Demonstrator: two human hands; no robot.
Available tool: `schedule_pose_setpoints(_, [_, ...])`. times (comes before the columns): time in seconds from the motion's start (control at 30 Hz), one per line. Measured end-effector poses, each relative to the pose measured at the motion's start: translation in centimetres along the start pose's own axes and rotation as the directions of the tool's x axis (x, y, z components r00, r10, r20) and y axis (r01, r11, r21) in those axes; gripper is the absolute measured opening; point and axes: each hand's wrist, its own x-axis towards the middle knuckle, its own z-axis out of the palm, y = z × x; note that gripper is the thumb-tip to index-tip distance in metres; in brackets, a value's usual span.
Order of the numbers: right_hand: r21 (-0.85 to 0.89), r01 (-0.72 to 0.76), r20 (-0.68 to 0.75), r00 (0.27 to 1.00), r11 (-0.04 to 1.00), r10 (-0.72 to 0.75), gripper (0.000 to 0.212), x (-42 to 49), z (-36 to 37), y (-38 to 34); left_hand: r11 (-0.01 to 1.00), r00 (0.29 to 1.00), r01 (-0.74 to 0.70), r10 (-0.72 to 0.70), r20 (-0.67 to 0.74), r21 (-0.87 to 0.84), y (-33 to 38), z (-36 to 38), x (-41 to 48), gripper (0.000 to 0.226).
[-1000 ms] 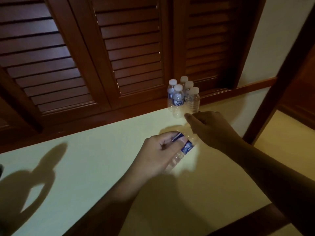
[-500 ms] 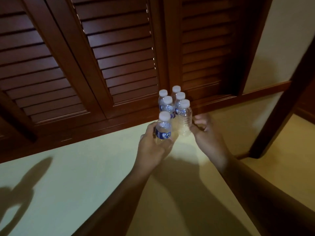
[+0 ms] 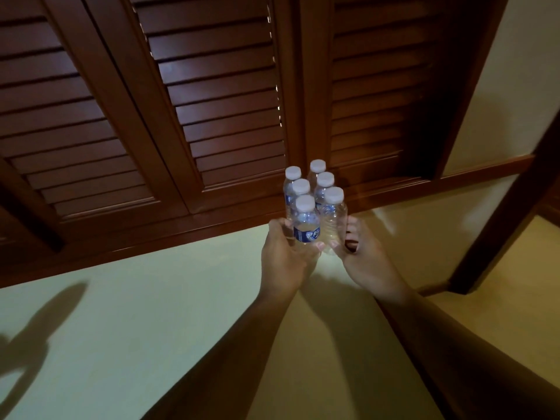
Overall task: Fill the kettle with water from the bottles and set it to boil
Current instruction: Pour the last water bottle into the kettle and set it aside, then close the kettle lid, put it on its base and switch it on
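Several small clear water bottles with white caps and blue labels stand in two rows on the pale counter (image 3: 127, 298), close to the wooden shutters. My left hand (image 3: 283, 262) grips the front-left bottle (image 3: 306, 224) upright at the front of the left row. My right hand (image 3: 360, 259) has its thumb and fingers around the base of the front-right bottle (image 3: 333, 221). The other bottles (image 3: 318, 180) stand behind these two. No kettle is in view.
Dark wooden louvred shutters (image 3: 212, 101) rise right behind the bottles. A dark wooden post (image 3: 500, 222) slants down at the right, beyond the counter's right end. A shadow falls on the counter at the far left.
My left hand has carried the bottle from lying tilted over the counter to upright against the front of the left row. My right hand has moved to the front-right bottle.
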Motion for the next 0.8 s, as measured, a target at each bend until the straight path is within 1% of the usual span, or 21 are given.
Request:
schedule_pose_setpoints(0.07, [-0.005, -0.008, 0.041, 0.999, 1.000, 0.009, 0.048, 0.0, -0.2, 0.2, 1.000, 1.000, 0.002, -0.002, -0.001, -0.009, -0.4, 0.2, 0.1, 0.052])
schedule_pose_setpoints(0.17, [0.006, -0.045, 0.084, 0.995, 0.999, 0.044, 0.063, -0.3, -0.5, 0.2, 1.000, 1.000, 0.005, -0.005, 0.007, -0.027, -0.4, 0.0, 0.0, 0.054])
schedule_pose_setpoints(0.23, [0.003, -0.095, 0.041, 0.995, 0.995, 0.095, 0.068, -1.3, -0.5, 0.0, 1.000, 1.000, 0.009, -0.009, 0.015, -0.030, -0.4, -0.6, -0.4, 0.060])
schedule_pose_setpoints(0.3, [-0.044, -0.125, -0.055, 0.991, 0.991, 0.122, 0.064, -3.4, -0.3, -0.5, 1.000, 1.000, 0.001, -0.001, 0.012, -0.008, -0.9, -1.6, -1.3, 0.063])
schedule_pose_setpoints(0.33, [-0.072, -0.108, -0.097, 0.990, 0.991, 0.101, 0.060, -4.6, 0.1, -1.0, 1.000, 1.000, -0.008, 0.008, 0.013, 0.013, -1.2, -2.3, -1.9, 0.060])
schedule_pose_setpoints(0.37, [-0.100, -0.059, -0.124, 0.991, 0.993, 0.046, 0.056, -5.9, 0.6, -1.6, 0.999, 1.000, -0.020, 0.019, 0.016, 0.032, -1.7, -3.1, -2.6, 0.056])
schedule_pose_setpoints(0.4, [-0.125, 0.021, -0.126, 0.991, 0.992, -0.037, 0.053, -7.1, 1.3, -2.2, 0.998, 0.999, -0.039, 0.038, 0.015, 0.047, -2.3, -4.0, -3.4, 0.051])
schedule_pose_setpoints(0.47, [-0.163, 0.172, -0.038, 0.983, 0.972, -0.180, 0.049, -9.0, 3.1, -3.4, 0.996, 0.997, -0.073, 0.073, -0.002, 0.060, -3.6, -6.1, -5.1, 0.041])
schedule_pose_setpoints(0.53, [-0.153, 0.246, 0.097, 0.968, 0.957, -0.233, 0.046, -10.6, 5.3, -5.2, 0.994, 0.996, -0.086, 0.089, -0.031, 0.070, -4.8, -8.7, -6.9, 0.039])
schedule_pose_setpoints(0.63, [-0.058, 0.308, 0.253, 0.925, 0.950, -0.285, 0.043, -12.7, 9.1, -8.3, 0.991, 0.992, -0.077, 0.087, -0.090, 0.108, -5.8, -13.0, -10.0, 0.043])
schedule_pose_setpoints(0.8, [0.111, 0.377, 0.415, 0.824, 0.920, -0.387, 0.042, -16.2, 15.9, -12.2, 0.992, 0.970, -0.003, 0.033, -0.242, 0.123, -7.5, -20.5, -15.6, 0.046])
